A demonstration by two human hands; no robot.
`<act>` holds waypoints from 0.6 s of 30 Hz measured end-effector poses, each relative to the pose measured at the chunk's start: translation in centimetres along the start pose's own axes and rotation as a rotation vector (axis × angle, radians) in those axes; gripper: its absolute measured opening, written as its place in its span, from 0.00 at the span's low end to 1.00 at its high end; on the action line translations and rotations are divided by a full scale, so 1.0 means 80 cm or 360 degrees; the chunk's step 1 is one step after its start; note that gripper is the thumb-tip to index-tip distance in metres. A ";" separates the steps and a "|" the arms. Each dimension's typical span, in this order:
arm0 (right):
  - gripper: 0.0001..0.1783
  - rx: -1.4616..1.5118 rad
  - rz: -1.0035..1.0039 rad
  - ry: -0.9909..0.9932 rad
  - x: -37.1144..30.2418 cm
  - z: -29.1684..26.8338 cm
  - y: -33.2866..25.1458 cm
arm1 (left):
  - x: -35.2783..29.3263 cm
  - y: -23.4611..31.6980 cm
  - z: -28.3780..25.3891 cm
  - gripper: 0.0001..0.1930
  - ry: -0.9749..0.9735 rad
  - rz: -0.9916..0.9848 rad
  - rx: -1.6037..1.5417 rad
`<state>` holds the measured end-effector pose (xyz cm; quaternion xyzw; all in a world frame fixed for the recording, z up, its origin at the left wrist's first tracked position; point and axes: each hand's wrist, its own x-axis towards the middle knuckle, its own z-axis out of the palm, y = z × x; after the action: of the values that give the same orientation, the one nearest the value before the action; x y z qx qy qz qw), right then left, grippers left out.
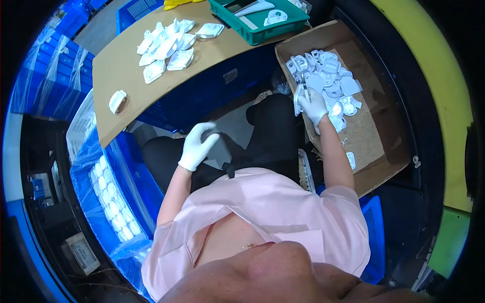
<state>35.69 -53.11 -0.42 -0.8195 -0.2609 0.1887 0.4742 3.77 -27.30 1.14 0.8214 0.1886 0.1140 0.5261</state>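
My left hand (197, 147), in a white glove, is raised over my lap with thumb and fingers apart and nothing in it. My right hand (314, 105), also gloved, is closed at the left wall of the cardboard box (376, 144). A slim tool with a metallic upper part (304, 86) sticks up from its fingers; its exact kind is too small to tell. A white plastic part (297, 102) shows along the same fingers, seemingly held with the tool. Just beyond lies a heap of white plastic parts (331, 76) inside the box.
A cardboard-covered table (121, 65) carries a pile of white molded parts (166, 43) and one separate white part (117, 101). At its far right stands a green tray (257, 35). On my left, a blue plastic-lined crate (136, 189) holds rows of white pieces (111, 199).
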 end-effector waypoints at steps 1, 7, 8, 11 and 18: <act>0.20 0.0104 -0.0195 0.0004 -0.010 0.012 -0.032 | 0.001 0.013 0.005 0.30 -0.0055 0.0041 -0.0162; 0.19 0.0747 -0.0357 -0.0754 -0.087 0.096 -0.210 | 0.028 0.089 0.038 0.64 -0.0136 0.0583 -0.0357; 0.20 0.0779 -0.0399 -0.0863 -0.092 0.105 -0.223 | 0.026 0.098 0.039 0.63 -0.0152 0.0610 -0.0530; 0.22 0.1078 -0.0237 -0.1076 -0.099 0.111 -0.248 | 0.015 0.102 0.015 0.58 -0.0214 0.0487 -0.1034; 0.21 0.0678 -0.0263 -0.1047 -0.116 0.096 -0.257 | -0.023 0.101 -0.025 0.53 -0.0169 0.0300 -0.2248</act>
<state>18.97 -45.03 14.49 -0.5748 -0.4190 0.4521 0.5381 2.88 -29.50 9.29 0.3016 -0.0280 0.2137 0.9288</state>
